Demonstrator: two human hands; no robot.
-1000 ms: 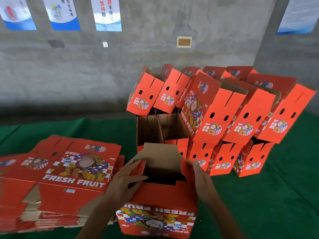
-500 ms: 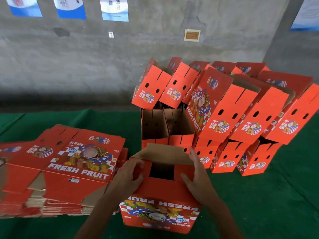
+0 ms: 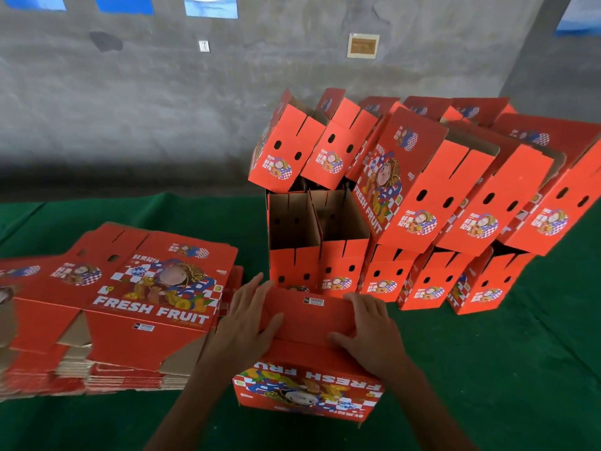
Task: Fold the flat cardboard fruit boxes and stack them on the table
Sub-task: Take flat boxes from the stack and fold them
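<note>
Mid-fold on one box (image 3: 307,362), sitting at the near edge of the green table (image 3: 504,369), print upside down to the camera. Left hand (image 3: 248,317) and right hand (image 3: 370,327) both flat, fingers straight and spread, pressing the top flaps (image 3: 305,315) down; nothing gripped. Flaps look nearly closed (locked or not: cannot tell). Done so far, by the look of it: a two-tier cluster of folded boxes (image 3: 419,203) toward the far right of the table, upper tier tilted. Left to do: a thick pile of flat blanks (image 3: 130,307) at the left edge. Roughly midway at best, judging by that pile.
</note>
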